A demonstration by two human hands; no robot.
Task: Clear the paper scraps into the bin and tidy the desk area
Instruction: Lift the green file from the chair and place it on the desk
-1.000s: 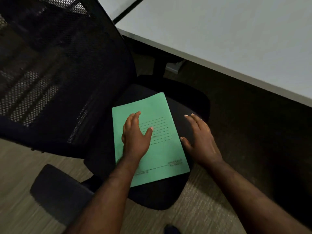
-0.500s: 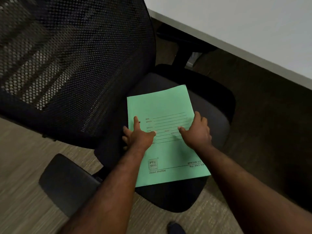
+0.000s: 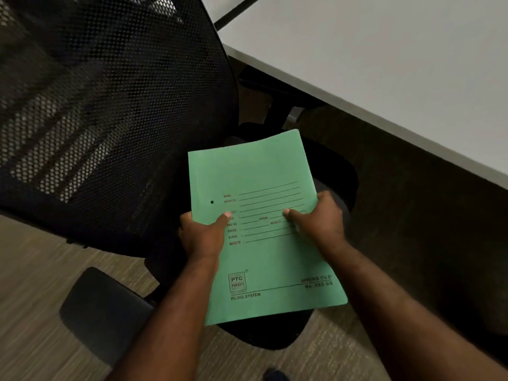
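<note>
A: How are the hands set on the green file folder (image 3: 258, 210)?

B: Both grip it at mid-height. The left hand (image 3: 202, 237) clamps the folder's left edge, thumb pressed on the printed cover, the other fingers curled out of sight under it. The right hand (image 3: 319, 218) clamps the right edge the same way, thumb on the ruled lines, fingers wrapped behind. Both forearms reach up from the near edge of view, one on each side of the folder.

A: And where is the folder?

B: Above the black seat (image 3: 338, 171) of the office chair, its far edge curling upward. Whether its near end touches the seat, I cannot tell.

A: What surrounds it?

B: The chair's mesh backrest (image 3: 110, 105) stands just left of the folder. An armrest (image 3: 101, 309) lies to the folder's near left. The white desk (image 3: 384, 64) runs past its far right, well apart, with dark floor beneath.
</note>
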